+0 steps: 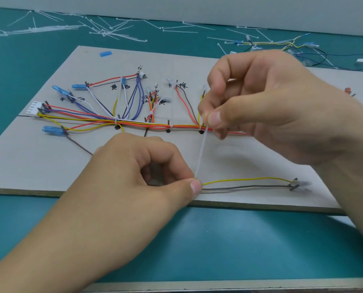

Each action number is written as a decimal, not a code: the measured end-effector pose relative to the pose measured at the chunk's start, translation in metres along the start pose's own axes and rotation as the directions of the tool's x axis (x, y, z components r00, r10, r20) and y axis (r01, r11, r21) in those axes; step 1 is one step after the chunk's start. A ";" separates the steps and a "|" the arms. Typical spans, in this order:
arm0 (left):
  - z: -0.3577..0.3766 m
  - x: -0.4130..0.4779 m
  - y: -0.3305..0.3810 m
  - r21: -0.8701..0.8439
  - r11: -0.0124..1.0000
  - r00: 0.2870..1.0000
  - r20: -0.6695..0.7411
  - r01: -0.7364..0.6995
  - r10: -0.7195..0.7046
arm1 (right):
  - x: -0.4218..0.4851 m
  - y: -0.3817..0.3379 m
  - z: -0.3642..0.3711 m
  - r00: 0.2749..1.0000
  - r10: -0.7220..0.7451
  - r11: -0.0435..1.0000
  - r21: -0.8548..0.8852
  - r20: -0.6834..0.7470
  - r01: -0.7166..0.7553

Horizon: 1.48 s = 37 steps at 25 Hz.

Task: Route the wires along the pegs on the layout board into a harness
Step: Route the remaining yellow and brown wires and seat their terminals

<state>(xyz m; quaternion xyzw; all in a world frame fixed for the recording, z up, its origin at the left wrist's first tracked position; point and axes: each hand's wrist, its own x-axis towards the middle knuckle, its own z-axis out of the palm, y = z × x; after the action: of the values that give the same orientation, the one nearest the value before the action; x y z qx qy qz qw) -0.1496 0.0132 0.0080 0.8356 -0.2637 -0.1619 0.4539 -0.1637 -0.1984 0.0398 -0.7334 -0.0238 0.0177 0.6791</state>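
A grey layout board (38, 166) lies on the teal mat, with red, yellow, blue, white and brown wires (87, 117) run between dark pegs into one bundle (182, 126) across its middle. A white cable tie (200, 154) loops the bundle near a peg (201, 132). My right hand (271, 106) pinches the tie's head at the bundle. My left hand (146, 170) pinches the tie's free tail, stretched toward the board's near edge. A yellow wire (246, 179) and a brown wire (246, 187) run right from my left fingertips to a peg (293, 187).
Several loose white cable ties (104, 32) lie scattered on the teal mat behind the board. A second wire harness (282, 44) lies at the back right. A white connector (34, 107) and blue terminals (51, 130) sit at the board's left end.
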 end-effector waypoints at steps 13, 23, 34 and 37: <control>0.000 -0.002 -0.007 0.400 0.900 0.976 -0.051 -0.172 0.210 | 0.004 0.005 -0.002 0.996 -0.048 0.992 -0.121 -0.080 0.038; -0.031 0.004 -0.024 0.408 0.844 0.937 0.112 -0.348 0.331 | 0.003 0.004 -0.006 0.998 -0.030 0.950 -0.313 -0.063 0.009; -0.022 0.005 -0.017 0.344 0.884 0.936 -0.036 -0.316 0.349 | -0.009 0.003 -0.001 0.926 0.198 0.862 -0.506 0.323 -0.007; -0.022 0.007 -0.013 0.325 0.885 0.935 -0.005 -0.334 0.355 | -0.010 0.000 -0.004 0.916 0.220 0.870 -0.493 0.336 -0.028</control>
<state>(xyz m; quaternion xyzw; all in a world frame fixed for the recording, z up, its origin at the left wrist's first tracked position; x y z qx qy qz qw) -0.1294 0.0298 0.0082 0.8426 -0.4156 -0.0070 0.3423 -0.1738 -0.2032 0.0397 -0.8603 -0.1112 0.1979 0.4565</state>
